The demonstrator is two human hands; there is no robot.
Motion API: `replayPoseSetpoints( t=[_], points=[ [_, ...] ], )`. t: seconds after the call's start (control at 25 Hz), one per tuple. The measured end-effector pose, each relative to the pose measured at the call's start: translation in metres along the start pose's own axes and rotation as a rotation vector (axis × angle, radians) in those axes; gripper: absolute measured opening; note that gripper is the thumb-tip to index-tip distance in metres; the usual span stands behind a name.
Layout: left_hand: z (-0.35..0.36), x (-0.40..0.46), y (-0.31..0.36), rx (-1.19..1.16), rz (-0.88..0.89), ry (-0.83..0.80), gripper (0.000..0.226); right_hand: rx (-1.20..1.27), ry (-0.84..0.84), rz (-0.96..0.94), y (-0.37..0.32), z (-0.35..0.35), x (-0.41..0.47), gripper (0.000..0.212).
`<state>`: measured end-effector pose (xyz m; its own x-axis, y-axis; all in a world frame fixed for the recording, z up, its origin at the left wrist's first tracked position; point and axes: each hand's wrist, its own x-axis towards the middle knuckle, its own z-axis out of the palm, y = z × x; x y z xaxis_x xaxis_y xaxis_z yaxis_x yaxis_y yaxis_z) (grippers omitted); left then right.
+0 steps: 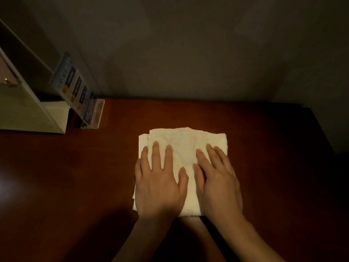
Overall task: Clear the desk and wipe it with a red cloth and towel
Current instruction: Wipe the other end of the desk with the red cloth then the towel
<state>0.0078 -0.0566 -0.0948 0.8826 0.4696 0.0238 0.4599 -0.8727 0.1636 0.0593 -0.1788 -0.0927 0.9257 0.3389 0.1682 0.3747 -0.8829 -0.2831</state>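
A folded white towel [184,140] lies flat on the dark reddish-brown desk [75,176], a little right of centre. My left hand [159,182] presses flat on the towel's left half with fingers straight and spread. My right hand [217,178] lies flat on its right half, fingers straight and pointing up-left. Both palms cover the towel's near part. No red cloth is in view.
At the desk's back left stands a clear acrylic holder [90,112] with printed cards, leaning against a white box-like unit [28,110]. A grey wall [188,53] runs along the desk's back edge. The desk's right edge [321,127] falls into shadow.
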Motion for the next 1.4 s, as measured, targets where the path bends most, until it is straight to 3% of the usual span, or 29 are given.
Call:
replayPoseSetpoints(
  t=[0.2, 0.4, 0.76, 1.2, 1.4],
  points=[
    [0.003, 0.067, 0.006, -0.015, 0.024, 0.024, 0.069, 0.074, -0.155, 0.057, 0.001, 0.001, 0.065, 0.047],
    [0.008, 0.103, 0.008, -0.036, 0.068, 0.047, 0.066, 0.089, -0.136, 0.046, 0.004, 0.007, 0.098, 0.048],
    [0.004, 0.02, 0.007, -0.026, 0.066, 0.009, 0.068, 0.007, 0.02, 0.074, 0.006, -0.001, 0.022, 0.043],
    [0.01, 0.154, 0.036, -0.031, 0.124, 0.044, 0.068, 0.027, -0.074, 0.015, 0.031, 0.007, 0.149, 0.045],
    [0.011, 0.144, 0.034, -0.014, 0.123, 0.057, 0.068, 0.024, -0.038, -0.019, 0.034, 0.004, 0.136, 0.038]
  ],
)
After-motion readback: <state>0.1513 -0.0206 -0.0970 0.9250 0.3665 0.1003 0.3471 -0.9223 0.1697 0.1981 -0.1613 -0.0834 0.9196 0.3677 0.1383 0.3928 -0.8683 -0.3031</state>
